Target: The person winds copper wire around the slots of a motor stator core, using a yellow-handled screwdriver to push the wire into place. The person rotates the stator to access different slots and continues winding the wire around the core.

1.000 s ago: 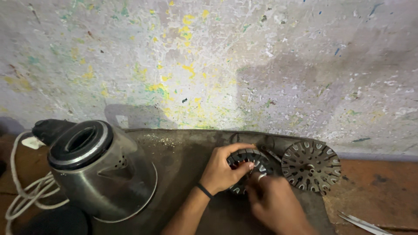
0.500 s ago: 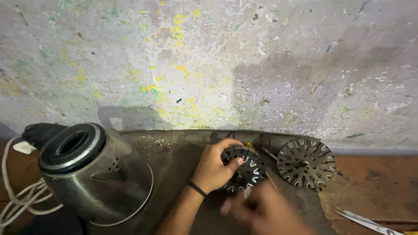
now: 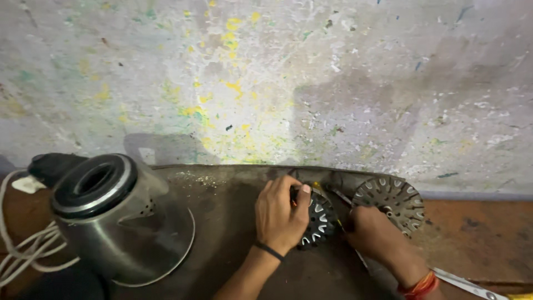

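- Nearest the camera, scissor blades (image 3: 463,284) are seen lying at the bottom right edge, just past the right wrist with its red-orange thread band (image 3: 420,285).
- A thin black band (image 3: 268,250) is worn on the left wrist, and the forearm is seen coming up from the bottom middle.
- The left hand (image 3: 279,215) is laid flat over the left half of a dark slotted disc (image 3: 317,219); the fingers are curled over its upper rim, so the disc is gripped from above and pressed down onto the dark mat (image 3: 222,211).
- The right hand (image 3: 373,236) is closed just right of that disc, with a thin tool (image 3: 338,195) running out of the fist toward the disc's top edge; the fingers are wrapped around it, though the tip is hidden behind the left fingertips.
- A spot of yellow and orange is glimpsed by the left fingertips; what it belongs to cannot be told.
- To the far left, a steel kettle (image 3: 114,219) is seen tilted on the mat, its black-rimmed mouth turned up, with a white cord (image 3: 22,255) looped beside it.
- Farther back on the right, a second slotted disc (image 3: 391,201) is seen lying flat, touching the right hand's knuckles.
- Behind everything, a paint-speckled wall (image 3: 277,78) is seen.
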